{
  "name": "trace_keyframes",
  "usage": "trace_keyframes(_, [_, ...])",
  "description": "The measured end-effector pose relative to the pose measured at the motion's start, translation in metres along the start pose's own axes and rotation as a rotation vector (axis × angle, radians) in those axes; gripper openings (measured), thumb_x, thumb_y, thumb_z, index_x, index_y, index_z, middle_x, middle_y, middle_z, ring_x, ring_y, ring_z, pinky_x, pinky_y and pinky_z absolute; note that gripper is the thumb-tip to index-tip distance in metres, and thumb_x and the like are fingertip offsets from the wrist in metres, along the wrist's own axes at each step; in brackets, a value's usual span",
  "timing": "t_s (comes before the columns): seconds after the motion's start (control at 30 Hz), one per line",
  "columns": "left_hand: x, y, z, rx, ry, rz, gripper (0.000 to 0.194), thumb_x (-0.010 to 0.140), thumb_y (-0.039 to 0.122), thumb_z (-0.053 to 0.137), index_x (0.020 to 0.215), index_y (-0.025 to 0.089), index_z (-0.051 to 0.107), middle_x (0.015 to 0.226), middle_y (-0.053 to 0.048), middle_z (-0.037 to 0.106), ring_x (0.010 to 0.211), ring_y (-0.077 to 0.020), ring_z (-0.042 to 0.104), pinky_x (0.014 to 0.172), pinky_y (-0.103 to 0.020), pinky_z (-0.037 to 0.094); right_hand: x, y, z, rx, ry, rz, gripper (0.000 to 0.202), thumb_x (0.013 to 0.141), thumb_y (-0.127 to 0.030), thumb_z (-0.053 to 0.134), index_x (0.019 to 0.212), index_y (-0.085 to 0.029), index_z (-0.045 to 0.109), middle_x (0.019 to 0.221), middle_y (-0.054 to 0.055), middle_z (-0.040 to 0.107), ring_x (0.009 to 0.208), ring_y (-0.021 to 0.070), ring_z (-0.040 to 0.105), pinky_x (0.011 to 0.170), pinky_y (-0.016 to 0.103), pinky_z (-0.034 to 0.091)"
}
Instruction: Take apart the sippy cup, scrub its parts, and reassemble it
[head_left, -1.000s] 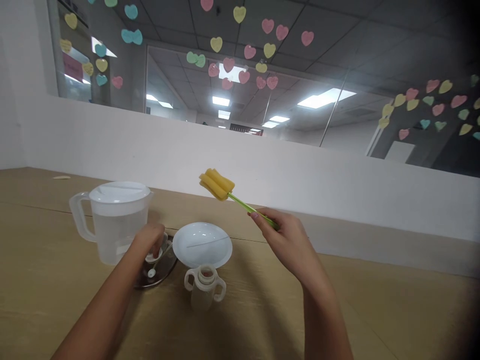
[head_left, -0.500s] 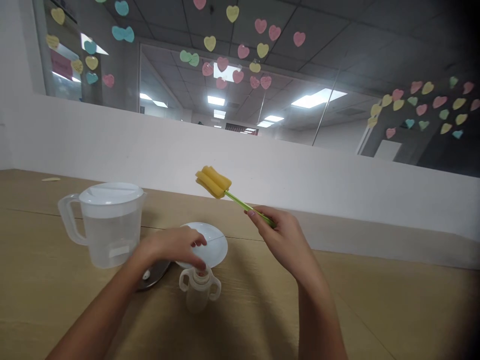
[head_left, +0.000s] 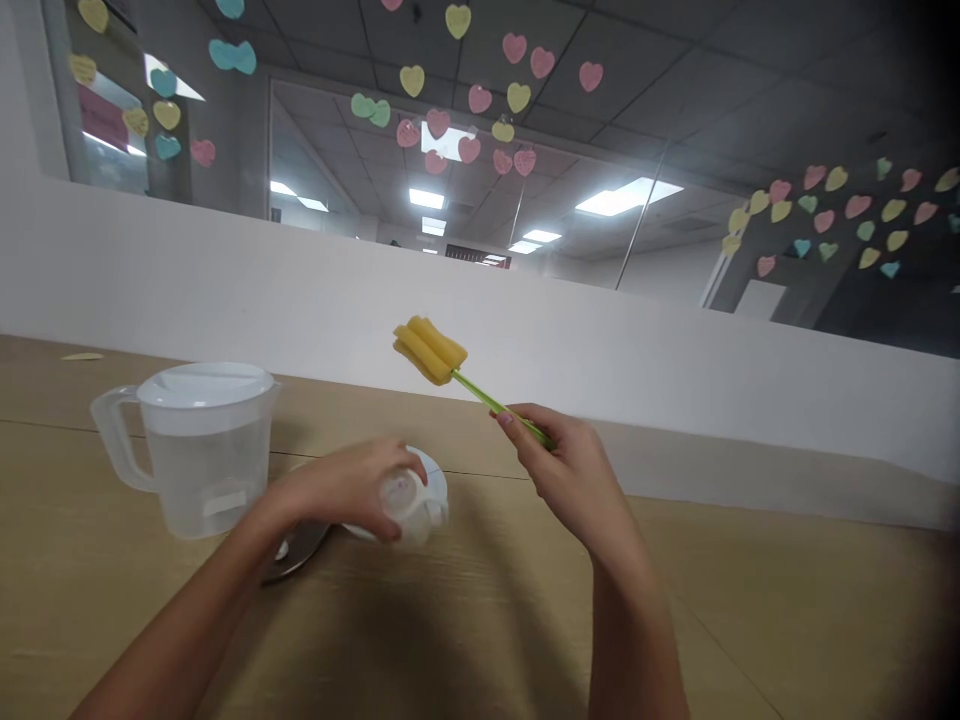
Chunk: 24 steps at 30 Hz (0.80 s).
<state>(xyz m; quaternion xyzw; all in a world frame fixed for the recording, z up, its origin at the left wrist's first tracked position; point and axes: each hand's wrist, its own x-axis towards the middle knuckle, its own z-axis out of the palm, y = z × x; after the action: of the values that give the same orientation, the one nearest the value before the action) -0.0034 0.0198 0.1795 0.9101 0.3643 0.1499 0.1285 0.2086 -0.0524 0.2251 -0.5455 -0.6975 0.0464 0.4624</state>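
My right hand (head_left: 559, 460) grips the green handle of a brush with a yellow sponge head (head_left: 430, 350), raised and pointing up to the left. Around the rim end of a small translucent two-handled bottle (head_left: 414, 512) are the fingers of my left hand (head_left: 360, 488). The bottle is lifted and tilted, slightly blurred. Behind it lies a white plate (head_left: 435, 470), mostly covered by the hand and bottle.
To the left stands a clear lidded pitcher (head_left: 208, 460) with liquid in it. A dark round tray (head_left: 300, 552) lies partly under my left forearm. A white wall (head_left: 330, 310) rises behind the brown table (head_left: 450, 640).
My left hand has taken hold of the bottle, which has risen from the table and tipped. The brush has moved up slightly in my right hand.
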Motion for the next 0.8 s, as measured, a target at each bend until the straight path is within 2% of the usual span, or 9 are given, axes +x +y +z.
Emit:
trace_keyframes(0.1, [-0.002,-0.016,-0.015,-0.029,0.381,-0.118,0.046,0.058,0.028,0.068,0.103,0.028,0.062,0.093,0.0,0.051,0.086,-0.0184,0.054,0.077,-0.028,0.044,0.0,0.0,0.001,0.022,0.021,0.033,0.033,0.086,-0.047,0.048,0.083,-0.017,0.06,0.054,-0.005,0.033,0.047,0.0086,0.028,0.043,0.02,0.023])
trace_keyframes(0.17, [0.001,-0.026,-0.019,-0.013,0.629,-0.194,0.046,0.06,0.028,0.067,0.105,0.028,0.062,0.09,0.0,0.048,0.082,-0.0169,0.054,0.074,-0.027,0.045,0.001,0.0,0.003,0.033,-0.009,0.05,0.031,0.085,-0.048,0.049,0.082,-0.018,0.057,0.053,-0.006,0.033,0.047,0.0086,0.028,0.043,0.02,0.023])
trace_keyframes(0.23, [0.004,-0.032,-0.02,0.004,0.803,-0.211,0.048,0.061,0.028,0.066,0.108,0.025,0.061,0.089,0.0,0.048,0.079,-0.0158,0.054,0.072,-0.026,0.045,0.002,-0.001,0.007,0.029,-0.053,0.052,0.029,0.085,-0.047,0.05,0.08,-0.019,0.055,0.053,-0.006,0.033,0.047,0.0088,0.029,0.043,0.02,0.024])
trace_keyframes(0.27, [0.006,-0.034,-0.02,0.005,0.852,-0.207,0.048,0.061,0.028,0.066,0.108,0.023,0.061,0.088,0.0,0.049,0.077,-0.0157,0.053,0.07,-0.026,0.045,0.002,-0.002,0.009,0.021,-0.072,0.044,0.028,0.085,-0.046,0.05,0.078,-0.019,0.055,0.054,-0.006,0.034,0.047,0.0089,0.029,0.044,0.02,0.024])
trace_keyframes(0.43, [0.01,-0.036,-0.019,-0.051,0.965,-0.21,0.051,0.059,0.03,0.07,0.108,0.022,0.06,0.091,0.0,0.058,0.082,-0.0175,0.056,0.072,-0.027,0.045,0.005,-0.001,0.015,-0.008,-0.13,-0.026,0.028,0.084,-0.042,0.051,0.07,-0.018,0.054,0.06,-0.004,0.041,0.054,0.0095,0.031,0.049,0.021,0.026])
trace_keyframes(0.6, [0.006,-0.035,-0.02,0.017,1.037,-0.272,0.053,0.058,0.024,0.069,0.111,0.025,0.062,0.093,-0.001,0.056,0.083,-0.0177,0.056,0.073,-0.027,0.045,0.006,-0.001,0.018,-0.016,-0.183,0.009,0.03,0.084,-0.04,0.05,0.064,-0.018,0.055,0.059,-0.003,0.04,0.056,0.0099,0.031,0.05,0.021,0.024])
trace_keyframes(0.7, [0.005,-0.035,-0.018,0.214,1.062,-0.223,0.049,0.062,0.017,0.066,0.111,0.023,0.062,0.091,-0.003,0.054,0.085,-0.0199,0.055,0.075,-0.031,0.043,0.005,-0.002,0.02,-0.041,-0.211,0.053,0.031,0.084,-0.038,0.05,0.06,-0.018,0.055,0.056,-0.004,0.034,0.054,0.0097,0.025,0.049,0.022,0.021])
trace_keyframes(0.8, [0.006,-0.032,-0.014,0.47,0.996,-0.122,0.043,0.069,0.013,0.06,0.112,0.02,0.062,0.093,-0.007,0.055,0.089,-0.0238,0.054,0.077,-0.036,0.04,0.005,-0.002,0.02,-0.075,-0.218,0.055,0.033,0.082,-0.037,0.049,0.056,-0.018,0.052,0.054,-0.004,0.03,0.053,0.0097,0.022,0.047,0.022,0.02])
